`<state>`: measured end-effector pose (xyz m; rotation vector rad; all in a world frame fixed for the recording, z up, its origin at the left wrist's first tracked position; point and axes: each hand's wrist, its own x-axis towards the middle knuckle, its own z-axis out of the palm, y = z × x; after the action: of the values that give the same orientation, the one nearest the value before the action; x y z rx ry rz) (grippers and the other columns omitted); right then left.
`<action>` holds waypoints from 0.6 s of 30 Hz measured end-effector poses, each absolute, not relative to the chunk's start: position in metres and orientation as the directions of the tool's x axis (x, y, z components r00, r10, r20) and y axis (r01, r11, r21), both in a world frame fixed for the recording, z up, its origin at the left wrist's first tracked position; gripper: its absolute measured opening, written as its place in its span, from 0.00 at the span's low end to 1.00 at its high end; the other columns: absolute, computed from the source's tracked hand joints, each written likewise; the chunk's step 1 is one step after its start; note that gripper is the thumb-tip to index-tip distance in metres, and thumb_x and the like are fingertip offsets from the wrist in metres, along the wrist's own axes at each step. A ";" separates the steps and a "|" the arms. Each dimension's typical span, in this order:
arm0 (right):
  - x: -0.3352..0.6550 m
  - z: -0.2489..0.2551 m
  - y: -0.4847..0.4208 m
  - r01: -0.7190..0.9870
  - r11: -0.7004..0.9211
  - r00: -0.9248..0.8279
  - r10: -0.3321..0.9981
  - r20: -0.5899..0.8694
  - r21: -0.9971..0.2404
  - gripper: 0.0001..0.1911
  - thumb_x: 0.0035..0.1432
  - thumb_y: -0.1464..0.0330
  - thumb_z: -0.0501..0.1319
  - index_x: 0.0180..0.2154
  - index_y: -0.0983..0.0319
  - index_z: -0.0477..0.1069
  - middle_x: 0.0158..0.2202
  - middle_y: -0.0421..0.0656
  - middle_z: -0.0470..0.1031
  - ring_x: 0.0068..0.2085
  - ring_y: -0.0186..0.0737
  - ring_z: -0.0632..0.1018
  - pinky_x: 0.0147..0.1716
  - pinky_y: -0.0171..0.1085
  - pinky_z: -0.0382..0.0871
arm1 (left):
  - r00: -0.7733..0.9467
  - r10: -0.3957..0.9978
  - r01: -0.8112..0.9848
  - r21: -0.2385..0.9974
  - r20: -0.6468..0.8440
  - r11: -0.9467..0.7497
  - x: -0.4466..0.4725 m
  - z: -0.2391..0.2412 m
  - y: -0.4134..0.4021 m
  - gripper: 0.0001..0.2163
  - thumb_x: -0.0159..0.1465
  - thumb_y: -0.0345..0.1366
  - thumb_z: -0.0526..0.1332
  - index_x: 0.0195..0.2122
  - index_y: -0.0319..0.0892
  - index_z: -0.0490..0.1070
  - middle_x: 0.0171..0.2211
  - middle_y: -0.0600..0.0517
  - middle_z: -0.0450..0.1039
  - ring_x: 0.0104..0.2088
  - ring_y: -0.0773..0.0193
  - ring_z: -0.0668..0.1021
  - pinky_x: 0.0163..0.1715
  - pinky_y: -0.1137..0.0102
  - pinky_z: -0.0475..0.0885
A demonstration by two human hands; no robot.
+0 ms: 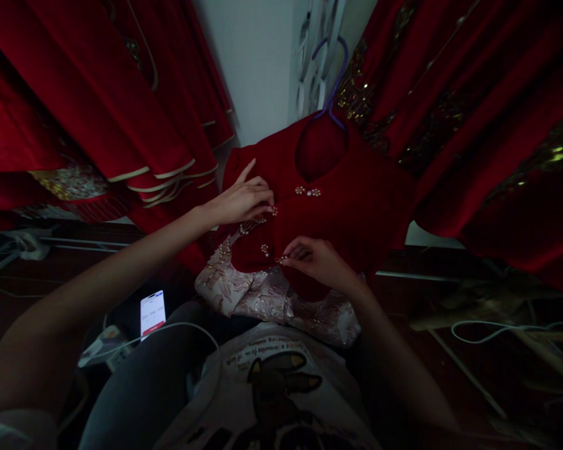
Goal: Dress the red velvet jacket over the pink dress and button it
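Note:
A red jacket (351, 215) with beaded clasps lies over my lap, on a purple hanger (343, 65). Its front edges part below the neckline, where the top clasp (308, 192) is fastened. My left hand (244, 199) pinches a beaded clasp half (274, 211) on the left front edge, one finger raised. Lower down, my right hand (319, 259) has its fingertips closed on another small clasp half (280, 259) at the right front edge. Near it, a beaded flower clasp half (265, 250) sits on the left panel. Pale brocade fabric (263, 294) shows beneath the jacket.
Red garments (122, 81) hang at the left, and sequinned red ones (473, 119) at the right. A lit phone (152, 314) and a power strip (110, 347) with a white cable lie by my left leg. A pale metal rack (316, 69) stands behind the hanger.

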<state>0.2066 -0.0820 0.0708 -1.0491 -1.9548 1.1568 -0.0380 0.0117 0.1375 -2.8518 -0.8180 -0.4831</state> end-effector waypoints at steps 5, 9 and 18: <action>0.208 0.071 -0.082 0.297 0.284 -0.488 0.866 0.111 -0.912 0.06 0.55 0.66 0.67 0.35 0.61 0.73 0.32 0.41 0.79 0.34 0.34 0.79 0.35 0.34 0.73 | 0.729 0.552 0.590 0.037 0.404 -0.806 -0.026 0.146 0.008 0.10 0.68 0.41 0.55 0.40 0.46 0.75 0.34 0.54 0.75 0.43 0.62 0.75 0.67 0.44 0.42; 0.217 0.079 -0.084 0.329 0.276 -0.562 0.826 0.048 -0.903 0.06 0.55 0.66 0.66 0.36 0.60 0.74 0.32 0.41 0.79 0.34 0.36 0.79 0.35 0.35 0.73 | 0.655 0.583 0.641 0.056 0.480 -0.766 0.004 0.152 0.006 0.12 0.67 0.42 0.57 0.46 0.43 0.72 0.42 0.50 0.74 0.49 0.57 0.73 0.66 0.42 0.46; 0.244 0.102 -0.097 0.329 0.264 -0.704 0.708 -0.050 -0.907 0.08 0.56 0.63 0.66 0.36 0.59 0.75 0.31 0.39 0.80 0.33 0.35 0.80 0.33 0.32 0.72 | 0.674 0.531 0.629 -0.023 0.513 -0.777 0.047 0.148 0.016 0.09 0.66 0.39 0.59 0.42 0.42 0.74 0.45 0.47 0.71 0.53 0.51 0.69 0.64 0.35 0.38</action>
<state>0.2442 -0.0971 0.1022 -0.9451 -2.1738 1.4218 0.0473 0.0165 0.1481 -2.6899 -0.9430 -0.7319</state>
